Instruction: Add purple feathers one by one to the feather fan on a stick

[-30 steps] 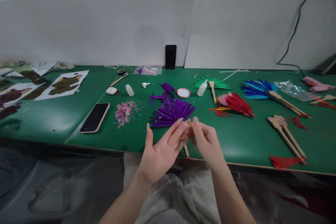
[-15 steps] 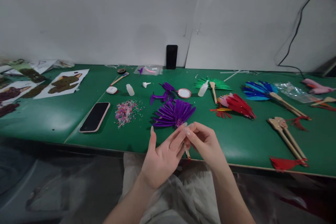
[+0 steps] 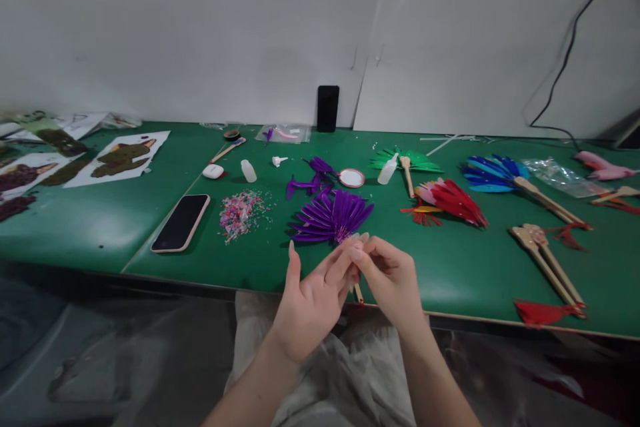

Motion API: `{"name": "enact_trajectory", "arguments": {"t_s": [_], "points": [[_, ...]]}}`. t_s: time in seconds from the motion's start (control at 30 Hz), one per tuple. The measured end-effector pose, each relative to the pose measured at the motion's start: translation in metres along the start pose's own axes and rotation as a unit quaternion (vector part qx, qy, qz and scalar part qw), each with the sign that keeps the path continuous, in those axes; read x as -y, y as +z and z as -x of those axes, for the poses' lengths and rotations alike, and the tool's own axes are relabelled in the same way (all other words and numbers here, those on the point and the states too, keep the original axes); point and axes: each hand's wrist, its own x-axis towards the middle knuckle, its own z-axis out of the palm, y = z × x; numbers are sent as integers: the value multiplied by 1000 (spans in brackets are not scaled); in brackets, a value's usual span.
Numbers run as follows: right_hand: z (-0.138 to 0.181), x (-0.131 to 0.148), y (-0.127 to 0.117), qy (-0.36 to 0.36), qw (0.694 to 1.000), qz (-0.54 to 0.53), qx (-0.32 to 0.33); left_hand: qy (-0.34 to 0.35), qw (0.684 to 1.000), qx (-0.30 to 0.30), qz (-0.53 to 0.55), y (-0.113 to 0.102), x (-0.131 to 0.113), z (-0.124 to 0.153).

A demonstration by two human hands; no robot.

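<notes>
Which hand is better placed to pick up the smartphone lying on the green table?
Probably the left hand: the smartphone lies on its side of the table, while the right hand sits farther away, fingertips touching the left's.

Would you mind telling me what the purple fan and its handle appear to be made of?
The purple fan looks like dyed feathers: separate, pointed, matte vanes spread in a half circle. Its handle, mostly hidden behind the hands, looks like pale, unvarnished wood, though that is uncertain.
</notes>
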Motion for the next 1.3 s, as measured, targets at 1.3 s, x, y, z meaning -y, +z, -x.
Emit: {"name": "enact_trajectory", "arguments": {"t_s": [1.3], "points": [[-2,9,-12,127,984,-126,19,128,950,107,-264,-29,13,-8]]}}
